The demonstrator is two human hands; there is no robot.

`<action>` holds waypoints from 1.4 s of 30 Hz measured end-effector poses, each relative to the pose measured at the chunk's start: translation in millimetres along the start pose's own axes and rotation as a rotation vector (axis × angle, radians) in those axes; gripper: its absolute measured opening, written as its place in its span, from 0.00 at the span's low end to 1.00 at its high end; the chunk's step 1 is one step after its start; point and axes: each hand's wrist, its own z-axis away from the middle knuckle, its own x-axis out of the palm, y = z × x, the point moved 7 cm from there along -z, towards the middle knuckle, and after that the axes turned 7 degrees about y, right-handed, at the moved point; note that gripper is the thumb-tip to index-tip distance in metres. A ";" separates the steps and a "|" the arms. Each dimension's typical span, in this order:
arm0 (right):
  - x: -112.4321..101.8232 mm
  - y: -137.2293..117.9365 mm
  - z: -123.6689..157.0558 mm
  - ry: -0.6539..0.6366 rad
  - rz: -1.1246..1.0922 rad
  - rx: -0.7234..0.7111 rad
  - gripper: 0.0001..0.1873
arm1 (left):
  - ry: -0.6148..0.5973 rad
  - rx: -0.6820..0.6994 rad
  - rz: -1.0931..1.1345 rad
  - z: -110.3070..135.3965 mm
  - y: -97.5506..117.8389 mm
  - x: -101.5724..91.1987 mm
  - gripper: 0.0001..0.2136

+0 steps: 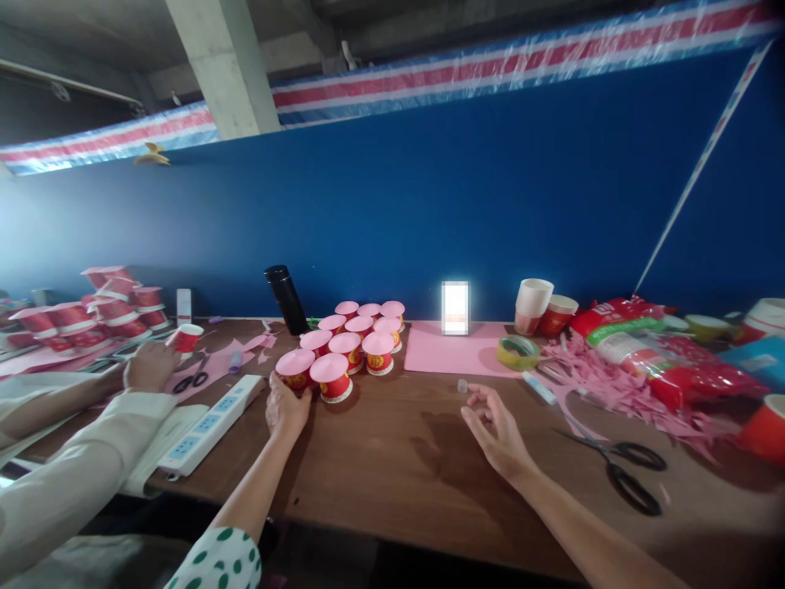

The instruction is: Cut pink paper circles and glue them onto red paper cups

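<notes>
My left hand curls round the side of a red paper cup topped with a pink paper disc. This cup stands at the near left of a cluster of similar cups on the table, several of them, all with pink discs on top. My right hand hovers over the bare wood, palm turned inward, fingers curved and apart. Just beyond its fingertips is a small translucent cap; whether a finger touches it I cannot tell. A glue stick lies farther right.
Scissors and pink paper scraps lie right, near a tape roll and pink sheets. A black flask stands behind the cups. Left are a power strip and a co-worker's hand with a cup.
</notes>
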 end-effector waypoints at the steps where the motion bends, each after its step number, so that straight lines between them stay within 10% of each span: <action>1: 0.0 -0.1 -0.1 0.000 0.003 -0.001 0.19 | -0.004 -0.006 -0.002 -0.5 -0.3 1.0 0.39; 30: -1.5 -4.1 -0.2 0.016 -0.010 -0.008 0.19 | 0.038 -0.001 -0.049 4.8 -17.5 -6.3 0.23; 42: -1.8 -4.9 -0.2 0.026 -0.004 -0.018 0.18 | -0.241 0.055 0.041 30.3 13.3 0.2 0.21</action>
